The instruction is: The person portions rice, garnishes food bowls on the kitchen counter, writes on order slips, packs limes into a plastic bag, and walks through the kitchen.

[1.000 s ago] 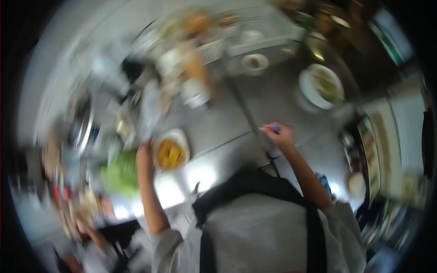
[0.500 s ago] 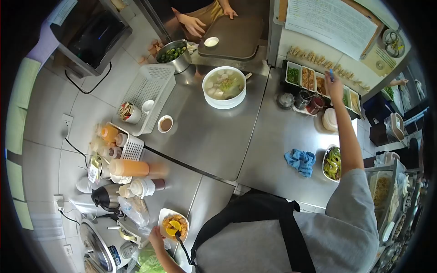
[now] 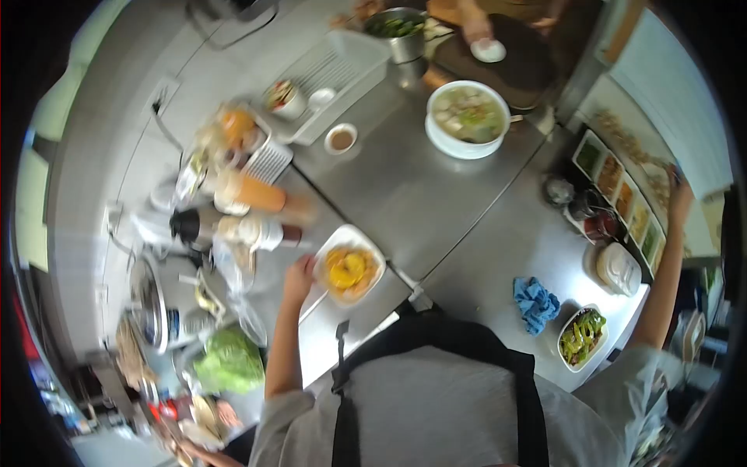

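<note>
My left hand [image 3: 302, 276] grips the rim of a white squarish bowl [image 3: 378, 247], its fingers partly hidden. Inside lies orange food [image 3: 336, 286] with a yellow slice on top. Far to the right, my right hand [image 3: 680, 191] is raised by the wall, closed on a small blue object too blurred to name. Just left of it run wooden clips [image 3: 634, 156] along the wall, and below these stands a row of topping containers [image 3: 625, 194]. A bowl of green peppers [image 3: 582, 336] sits near my right forearm.
A large white soup bowl [image 3: 459, 148] stands mid-counter. Across it, another person's hand [image 3: 475, 27] holds a small white dish [image 3: 489, 51] over a brown tray [image 3: 513, 82]. A blue cloth [image 3: 535, 305], a sauce cup [image 3: 341, 138], sauce bottles [image 3: 257, 191] and a jar [image 3: 618, 268] stand around.
My left hand has brought the bowl of orange food up and right, over the counter. My right hand has shifted to the wall. The other person has picked up the small white dish.
</note>
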